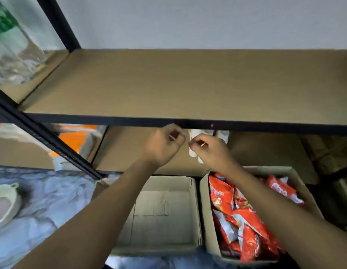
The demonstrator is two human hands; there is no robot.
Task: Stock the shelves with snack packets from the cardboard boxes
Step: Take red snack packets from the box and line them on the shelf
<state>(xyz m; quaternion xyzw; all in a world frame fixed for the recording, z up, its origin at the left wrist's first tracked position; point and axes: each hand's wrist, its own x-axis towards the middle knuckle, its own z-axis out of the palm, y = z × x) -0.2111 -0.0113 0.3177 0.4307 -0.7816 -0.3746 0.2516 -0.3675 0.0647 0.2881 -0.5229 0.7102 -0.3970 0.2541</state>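
My left hand (161,146) and my right hand (211,150) are raised side by side just under the black front rail of the bare brown upper shelf (168,84). Both pinch at the top of a white packet (192,153) that hangs over the lower shelf (120,148); the grip is blurred. Another white packet (222,135) shows behind my right hand. Below my arms an empty cardboard box (164,183) stands on the left. A second cardboard box (207,220) on the right is full of red snack packets (246,220).
A black upright (58,22) and a slanted black post (42,136) frame the rack on the left. A clear bag with a green label (11,45) stands at the upper left, orange packets (75,140) below it. A brown carton (328,152) fills the lower shelf's right end.
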